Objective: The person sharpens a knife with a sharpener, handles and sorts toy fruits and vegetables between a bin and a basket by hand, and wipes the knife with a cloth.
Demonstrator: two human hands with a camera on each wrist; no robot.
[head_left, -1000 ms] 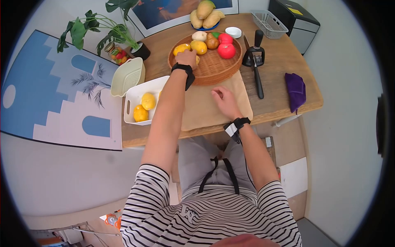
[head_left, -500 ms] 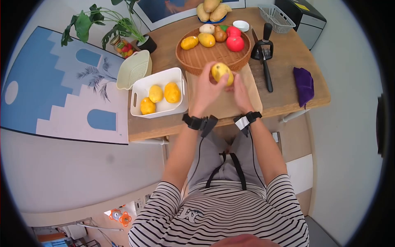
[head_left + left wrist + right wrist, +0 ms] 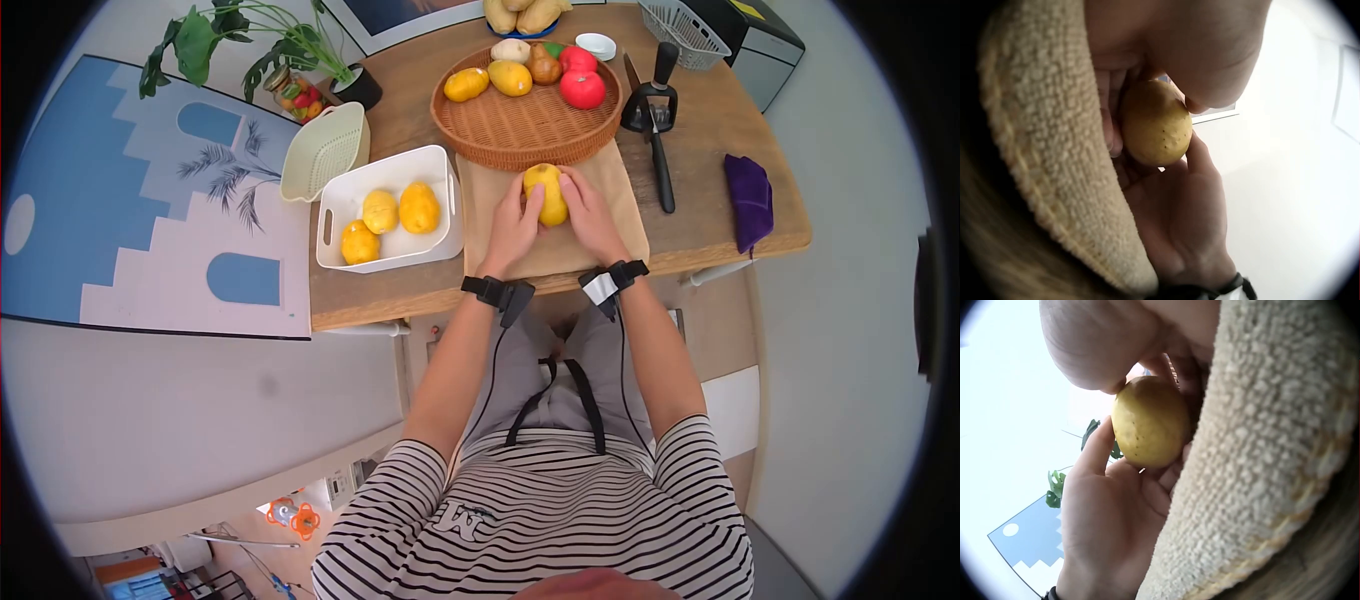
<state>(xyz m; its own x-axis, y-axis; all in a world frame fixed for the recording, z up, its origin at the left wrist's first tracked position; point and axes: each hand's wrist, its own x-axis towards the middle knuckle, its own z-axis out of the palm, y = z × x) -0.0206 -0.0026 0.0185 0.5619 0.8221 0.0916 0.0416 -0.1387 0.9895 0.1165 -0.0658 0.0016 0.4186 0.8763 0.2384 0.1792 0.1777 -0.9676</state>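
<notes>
In the head view a yellow oval fruit (image 3: 545, 194) with a brownish patch at one end is held between both hands, over a beige towel (image 3: 590, 255). My left hand (image 3: 511, 232) grips it from the left, and my right hand (image 3: 598, 222) from the right, thumbs on the near and upper side. Both wrist views show the fruit (image 3: 1157, 123) smooth, with small dark specks, fingers curled about it. Just beyond the hands stands a round wicker basket (image 3: 530, 135) with two yellow fruits (image 3: 511, 77), red ones (image 3: 582, 89) and a brown pear (image 3: 545, 66).
To the left, a white bin (image 3: 390, 257) holds three yellow fruits (image 3: 419, 208); a pale green colander (image 3: 325, 155) sits behind it. On the right are a knife (image 3: 661, 175), a black-handled stand (image 3: 650, 105) and a purple cloth pouch (image 3: 748, 203). A potted plant (image 3: 360, 88) stands back left.
The left hand came back from the basket with the yellow fruit, and the right hand joined it. Both have since lowered the fruit over the towel. A third yellow fruit now shows in the bin.
</notes>
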